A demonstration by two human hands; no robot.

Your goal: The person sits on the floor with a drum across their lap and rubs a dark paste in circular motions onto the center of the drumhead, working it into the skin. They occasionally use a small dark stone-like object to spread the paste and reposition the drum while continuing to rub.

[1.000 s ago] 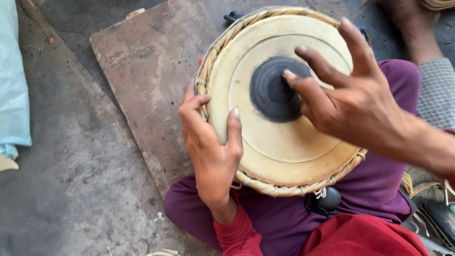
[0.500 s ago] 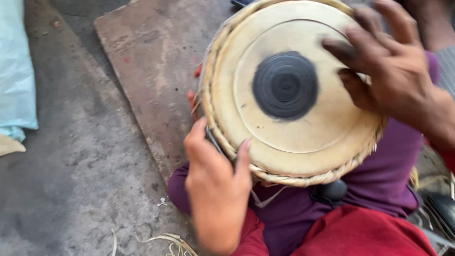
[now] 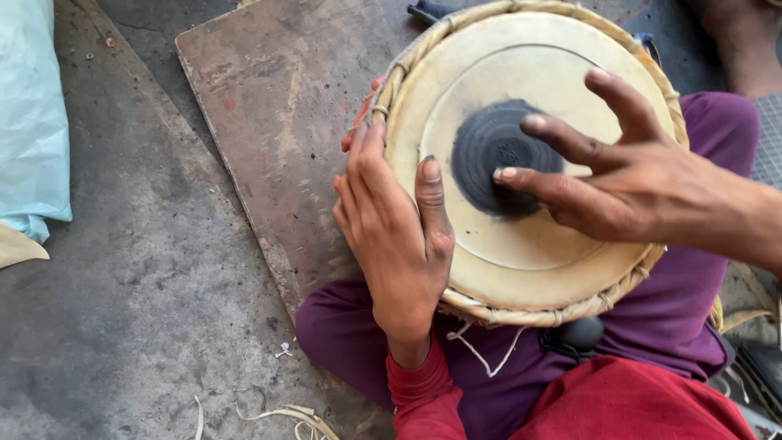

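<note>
Item: round hand drum (image 3: 570, 244), pale skin head with a black circular patch (image 3: 497, 159) near its middle, rim bound in woven tan lacing. Location: resting tilted on my lap, over purple trousers (image 3: 652, 326), its far edge above a worn brown board (image 3: 277, 106) lying on the grey concrete floor (image 3: 122, 310).

Left hand (image 3: 391, 228): curled over the drum's left rim, thumb flat on the pale skin, fingers (image 3: 362, 175) wrapped down the outer side; this hand grips the drum. Red sleeve (image 3: 423, 391) at the wrist.

Right hand (image 3: 627, 179): spread open above the drumhead, holding nothing. Fingers (image 3: 562, 138) splayed, two fingertips over the black patch; whether they touch the skin I cannot tell.

Surroundings: a loose pale cord (image 3: 489, 354) hangs from the drum's near edge. Straw-coloured strips (image 3: 285, 415) lie on the floor near my knee. Pale blue cloth or bag (image 3: 28, 130) at the left edge, well apart from the drum. Another person's bare foot (image 3: 745, 41) at the upper right.
</note>
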